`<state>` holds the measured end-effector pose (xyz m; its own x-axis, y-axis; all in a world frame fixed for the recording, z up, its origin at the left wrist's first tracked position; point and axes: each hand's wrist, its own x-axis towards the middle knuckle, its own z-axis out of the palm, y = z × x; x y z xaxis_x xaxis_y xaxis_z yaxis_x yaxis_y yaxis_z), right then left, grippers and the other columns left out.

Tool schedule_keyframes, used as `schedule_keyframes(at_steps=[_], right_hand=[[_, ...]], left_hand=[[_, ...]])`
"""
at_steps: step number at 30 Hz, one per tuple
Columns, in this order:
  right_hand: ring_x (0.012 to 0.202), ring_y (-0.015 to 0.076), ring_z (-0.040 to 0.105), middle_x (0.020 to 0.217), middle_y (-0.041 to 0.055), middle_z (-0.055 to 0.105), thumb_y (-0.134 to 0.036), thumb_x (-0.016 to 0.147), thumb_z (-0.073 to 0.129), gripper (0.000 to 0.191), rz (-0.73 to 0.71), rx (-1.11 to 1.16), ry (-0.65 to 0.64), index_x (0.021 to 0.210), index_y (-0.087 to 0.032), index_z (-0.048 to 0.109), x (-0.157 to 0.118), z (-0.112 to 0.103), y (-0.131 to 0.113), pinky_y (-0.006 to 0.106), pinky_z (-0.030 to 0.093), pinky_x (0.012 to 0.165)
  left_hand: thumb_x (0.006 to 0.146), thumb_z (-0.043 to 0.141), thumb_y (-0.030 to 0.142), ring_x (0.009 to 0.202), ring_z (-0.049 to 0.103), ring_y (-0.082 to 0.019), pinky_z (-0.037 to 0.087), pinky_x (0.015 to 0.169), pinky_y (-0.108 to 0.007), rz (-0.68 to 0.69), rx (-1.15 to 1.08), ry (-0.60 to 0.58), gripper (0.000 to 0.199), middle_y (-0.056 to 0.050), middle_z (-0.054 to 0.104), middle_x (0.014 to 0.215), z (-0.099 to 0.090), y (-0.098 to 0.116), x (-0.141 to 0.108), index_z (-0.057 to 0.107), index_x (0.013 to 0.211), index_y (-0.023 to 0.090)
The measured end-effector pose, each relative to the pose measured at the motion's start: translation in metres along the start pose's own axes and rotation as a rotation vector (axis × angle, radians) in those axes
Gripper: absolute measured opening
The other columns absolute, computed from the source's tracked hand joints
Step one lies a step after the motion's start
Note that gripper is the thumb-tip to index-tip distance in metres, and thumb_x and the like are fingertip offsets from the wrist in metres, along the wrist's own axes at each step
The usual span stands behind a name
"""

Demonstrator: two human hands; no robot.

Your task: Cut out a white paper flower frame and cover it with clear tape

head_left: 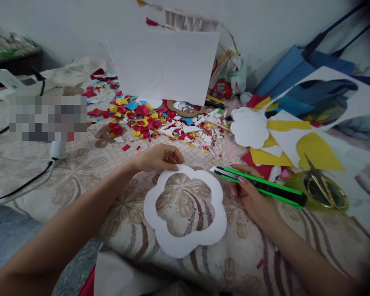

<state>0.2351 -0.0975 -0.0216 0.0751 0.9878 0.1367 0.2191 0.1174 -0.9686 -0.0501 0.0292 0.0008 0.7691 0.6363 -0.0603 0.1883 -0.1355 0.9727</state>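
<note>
A white paper ring with a wavy, flower-shaped outline and a cut-out middle hangs over the near edge of the patterned tablecloth. My left hand is closed at its upper edge, the thumb along the paper and the other fingers curled. To the right, my right hand grips a green and black utility knife. The blade tip points left, close to the ring's upper right lobe and apparently apart from it. Part of the right-hand fingers lies hidden behind the knife.
Colored paper scraps cover the back of the table before a white board. Gold-handled scissors rest at right, near a white scalloped paper shape and yellow sheets. A glue gun with cords stands left.
</note>
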Motion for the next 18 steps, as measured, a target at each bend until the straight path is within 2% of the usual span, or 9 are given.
schedule_keyframes(at_steps=[4, 7, 11, 18], right_hand=[[0.057, 0.012, 0.051, 0.073, -0.0023, 0.057, -0.033, 0.084, 0.058, 0.021, 0.177, 0.241, 0.039, 0.104, -0.027, 0.058, -0.0007, 0.0016, -0.005, 0.027, 0.042, 0.052], [0.058, 0.0116, 0.051, 0.077, -0.0022, 0.058, -0.032, 0.082, 0.061, 0.02, 0.187, 0.297, 0.061, 0.102, -0.027, 0.059, -0.0005, 0.0025, -0.008, 0.027, 0.041, 0.052], [0.058, 0.0124, 0.05, 0.069, -0.0028, 0.056, -0.034, 0.082, 0.062, 0.019, 0.168, 0.308, 0.061, 0.1, -0.027, 0.06, 0.0002, 0.0029, -0.0089, 0.026, 0.04, 0.051], [0.056, 0.0119, 0.05, 0.065, -0.0032, 0.057, -0.033, 0.084, 0.06, 0.017, 0.156, 0.278, 0.035, 0.1, -0.026, 0.06, -0.0007, 0.0023, -0.0076, 0.026, 0.038, 0.051]], left_hand=[[0.073, 0.072, 0.024, 0.071, 0.061, -0.01, 0.049, 0.066, -0.023, -0.003, -0.012, -0.034, 0.023, -0.004, 0.068, 0.086, -0.0003, 0.002, -0.0004, 0.065, 0.092, 0.013], [0.073, 0.072, 0.023, 0.073, 0.061, -0.01, 0.049, 0.067, -0.022, -0.014, -0.001, -0.033, 0.024, -0.004, 0.068, 0.086, -0.0014, 0.0033, -0.0008, 0.065, 0.093, 0.014], [0.074, 0.071, 0.024, 0.076, 0.062, -0.011, 0.049, 0.069, -0.023, -0.02, 0.006, -0.057, 0.027, -0.005, 0.068, 0.09, -0.0028, 0.0008, -0.0004, 0.065, 0.098, 0.014], [0.075, 0.07, 0.028, 0.078, 0.063, -0.012, 0.049, 0.071, -0.024, 0.015, 0.158, -0.083, 0.032, -0.006, 0.069, 0.094, 0.0002, 0.0031, -0.0004, 0.065, 0.104, 0.016]])
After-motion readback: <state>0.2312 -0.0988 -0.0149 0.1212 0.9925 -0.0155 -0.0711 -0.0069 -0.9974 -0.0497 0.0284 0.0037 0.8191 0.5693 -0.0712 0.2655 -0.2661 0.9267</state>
